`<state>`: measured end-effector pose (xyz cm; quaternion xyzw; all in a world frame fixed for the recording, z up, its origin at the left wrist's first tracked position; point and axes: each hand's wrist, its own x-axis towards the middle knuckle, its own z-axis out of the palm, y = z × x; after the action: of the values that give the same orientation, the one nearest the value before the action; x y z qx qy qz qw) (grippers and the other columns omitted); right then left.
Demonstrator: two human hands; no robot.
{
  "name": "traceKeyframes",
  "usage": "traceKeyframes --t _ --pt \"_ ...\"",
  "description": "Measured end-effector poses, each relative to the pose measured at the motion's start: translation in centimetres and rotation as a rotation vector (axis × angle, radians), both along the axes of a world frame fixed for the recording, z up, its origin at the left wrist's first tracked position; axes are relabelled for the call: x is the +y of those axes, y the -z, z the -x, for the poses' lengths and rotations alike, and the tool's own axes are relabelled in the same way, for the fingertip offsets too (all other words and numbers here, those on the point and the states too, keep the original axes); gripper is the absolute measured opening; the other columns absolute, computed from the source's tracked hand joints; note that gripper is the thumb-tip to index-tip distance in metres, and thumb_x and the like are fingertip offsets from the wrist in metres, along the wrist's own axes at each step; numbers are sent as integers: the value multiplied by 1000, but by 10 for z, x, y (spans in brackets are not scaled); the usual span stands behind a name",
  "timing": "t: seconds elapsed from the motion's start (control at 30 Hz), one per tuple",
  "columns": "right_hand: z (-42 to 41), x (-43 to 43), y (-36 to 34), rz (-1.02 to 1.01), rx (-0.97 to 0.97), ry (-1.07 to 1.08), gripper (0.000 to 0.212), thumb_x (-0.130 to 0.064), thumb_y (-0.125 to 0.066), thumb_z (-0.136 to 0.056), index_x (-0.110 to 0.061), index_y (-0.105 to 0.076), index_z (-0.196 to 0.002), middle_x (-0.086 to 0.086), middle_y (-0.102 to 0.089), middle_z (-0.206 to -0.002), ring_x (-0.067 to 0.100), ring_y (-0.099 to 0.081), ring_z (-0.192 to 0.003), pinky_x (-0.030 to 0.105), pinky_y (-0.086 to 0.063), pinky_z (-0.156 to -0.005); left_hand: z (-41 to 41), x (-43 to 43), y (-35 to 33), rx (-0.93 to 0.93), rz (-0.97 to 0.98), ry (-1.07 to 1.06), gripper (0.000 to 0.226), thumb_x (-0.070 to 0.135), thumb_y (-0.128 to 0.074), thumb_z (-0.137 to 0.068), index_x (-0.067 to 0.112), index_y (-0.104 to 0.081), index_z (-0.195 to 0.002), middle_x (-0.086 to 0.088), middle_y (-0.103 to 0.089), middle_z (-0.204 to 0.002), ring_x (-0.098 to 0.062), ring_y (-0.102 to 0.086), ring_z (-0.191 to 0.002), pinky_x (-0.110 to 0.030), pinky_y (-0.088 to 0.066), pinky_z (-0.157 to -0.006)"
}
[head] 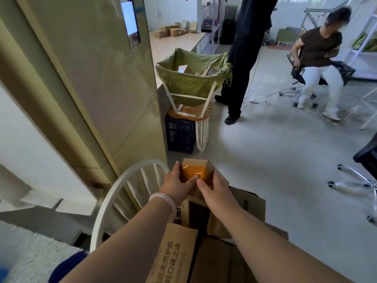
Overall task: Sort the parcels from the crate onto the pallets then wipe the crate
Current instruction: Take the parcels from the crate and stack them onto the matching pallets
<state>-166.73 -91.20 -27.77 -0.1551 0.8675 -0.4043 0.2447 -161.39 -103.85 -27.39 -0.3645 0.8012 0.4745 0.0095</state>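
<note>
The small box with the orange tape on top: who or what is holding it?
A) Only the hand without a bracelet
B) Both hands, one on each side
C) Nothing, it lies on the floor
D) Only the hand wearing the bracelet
B: the left hand grips the left side of the small box and the right hand grips its right side, with both thumbs on top.
</note>
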Motion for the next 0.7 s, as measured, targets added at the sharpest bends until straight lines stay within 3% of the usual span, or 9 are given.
traceKeyframes --t 0.1,0.27,0.4,0.5,0.6,0.7 --pt "-8 1 -7 82 6 53 82 -70 -44 -87 -31 -16 -154 -5 -22 -159 23 -29 -144 52 -35 -112 -6 2 -4 38 -3 1 94 51 -68 -84 34 -10 -156 -4 -26 -154 -30 -43 -131 -49 -51 -99" --pt "-27 5 -22 207 16 137 67 -61 -44 -93 -34 -25 -151 -3 -33 -150 23 -41 -134 50 -44 -105 -28 13 -23 185 -11 -50 90 44 -77 -78 31 -24 -150 -3 -31 -147 -26 -43 -129 -44 -50 -101" --pt "-50 10 -44 313 -1 222 85 -76 -31 -78 -32 -26 -151 -2 -32 -148 26 -40 -132 50 -46 -103 -53 23 -36 328 -78 -9 76 35 -82 -75 43 -30 -130 6 -40 -135 -20 -47 -123 -42 -55 -95" --pt "-69 16 -54 337 21 277 79 -71 -27 -83 -34 -23 -152 0 -30 -150 29 -40 -131 45 -45 -100 -77 31 -43 393 -140 34 61 34 -75 -83 40 -32 -125 12 -45 -126 -17 -51 -118 -42 -55 -94" --pt "-89 22 -57 344 54 318 59 -60 -32 -96 -40 -22 -151 0 -31 -152 28 -43 -128 37 -42 -90 -98 39 -50 450 -168 41 46 41 -64 -91 33 -35 -126 8 -49 -127 -10 -54 -110 -39 -57 -91" --pt "-110 29 -57 361 78 307 52 -56 -34 -99 -48 -20 -149 -4 -33 -152 25 -43 -127 36 -41 -90 -112 44 -53 456 -171 -6 41 50 -56 -93 33 -39 -127 6 -51 -126 -11 -55 -107 -41 -56 -90"
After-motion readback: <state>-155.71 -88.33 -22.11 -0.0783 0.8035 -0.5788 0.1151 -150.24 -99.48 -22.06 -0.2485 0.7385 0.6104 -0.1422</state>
